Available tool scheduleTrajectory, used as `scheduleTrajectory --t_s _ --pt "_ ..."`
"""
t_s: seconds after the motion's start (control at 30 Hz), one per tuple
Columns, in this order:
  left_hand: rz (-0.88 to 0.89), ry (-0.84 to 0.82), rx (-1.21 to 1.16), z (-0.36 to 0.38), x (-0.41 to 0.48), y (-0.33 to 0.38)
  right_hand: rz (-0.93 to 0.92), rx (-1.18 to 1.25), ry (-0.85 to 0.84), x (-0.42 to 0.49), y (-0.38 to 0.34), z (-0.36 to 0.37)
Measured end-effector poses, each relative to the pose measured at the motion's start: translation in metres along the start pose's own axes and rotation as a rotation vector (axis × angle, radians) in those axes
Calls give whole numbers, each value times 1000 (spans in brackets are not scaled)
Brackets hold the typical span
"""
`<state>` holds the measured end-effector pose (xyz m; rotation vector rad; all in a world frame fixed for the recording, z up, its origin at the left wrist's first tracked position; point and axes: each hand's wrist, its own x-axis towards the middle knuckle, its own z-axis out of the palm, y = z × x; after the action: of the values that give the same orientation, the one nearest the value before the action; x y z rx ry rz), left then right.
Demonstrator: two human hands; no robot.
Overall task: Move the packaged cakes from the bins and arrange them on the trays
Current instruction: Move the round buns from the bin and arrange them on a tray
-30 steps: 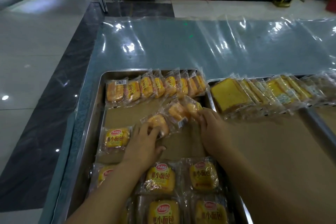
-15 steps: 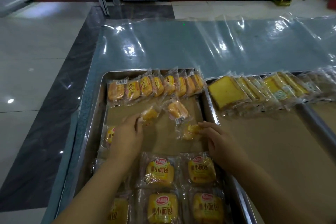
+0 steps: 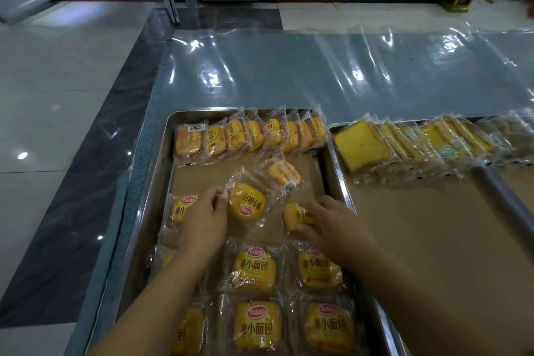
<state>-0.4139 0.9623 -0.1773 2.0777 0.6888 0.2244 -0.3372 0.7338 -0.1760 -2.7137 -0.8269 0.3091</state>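
Pinching the wrapper edge of a small-bread pack (image 3: 247, 202) between thumb and forefinger of the left hand (image 3: 202, 220), mid-tray, its print turned sideways. Curling the fingers (image 3: 313, 206) of the right hand (image 3: 335, 228) round a second pack (image 3: 297, 215) at three o'clock of the first. Noting a third pack (image 3: 284, 173) lying askew at one o'clock, just short of the leaning row (image 3: 248, 136) along the steel tray's (image 3: 150, 205) twelve o'clock edge. Probably squaring both packs into the gap beyond the flat rows (image 3: 254, 267) at six o'clock. Worth turning labels upright, sliding rather than lifting by the slippery film, and setting edges beside neighbours without overlap.
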Motion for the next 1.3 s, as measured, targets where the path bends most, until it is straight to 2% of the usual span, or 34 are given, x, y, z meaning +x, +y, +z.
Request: scheduleTrajectory --t_s 0.1,0.2,0.3,0.4,0.5,0.57,0.6,0.7,0.77,0.9,1.17,1.23,1.3 --pt "4 22 -184 -6 5 11 76 -61 -11 4 -11 11" --pt "33 -20 -197 -10 15 18 86 -73 -11 7 -16 22" --pt "123 -110 -71 -8 25 24 84 -78 -12 9 -17 30" --pt "263 -325 72 -4 38 32 121 -82 11 12 -15 29" --pt "353 -560 374 7 50 37 164 -101 68 14 -9 25" --pt "373 -627 545 19 53 36 165 -101 76 15 -8 24" --pt "383 -605 608 25 52 34 156 -105 75 14 -8 25" --pt "420 -380 665 35 40 26 156 -59 85 15 -10 25" --pt "403 -294 699 39 29 16 175 11 85 16 -12 24" --pt "361 -281 690 44 8 -2 198 16 60 17 -15 25" --pt "438 -404 560 33 2 -7 213 -45 -9 13 -18 22" --pt "432 -379 472 28 2 -5 222 -33 41 18 -19 15" --pt "434 -287 392 20 5 -2 209 -2 161 29 -19 4"
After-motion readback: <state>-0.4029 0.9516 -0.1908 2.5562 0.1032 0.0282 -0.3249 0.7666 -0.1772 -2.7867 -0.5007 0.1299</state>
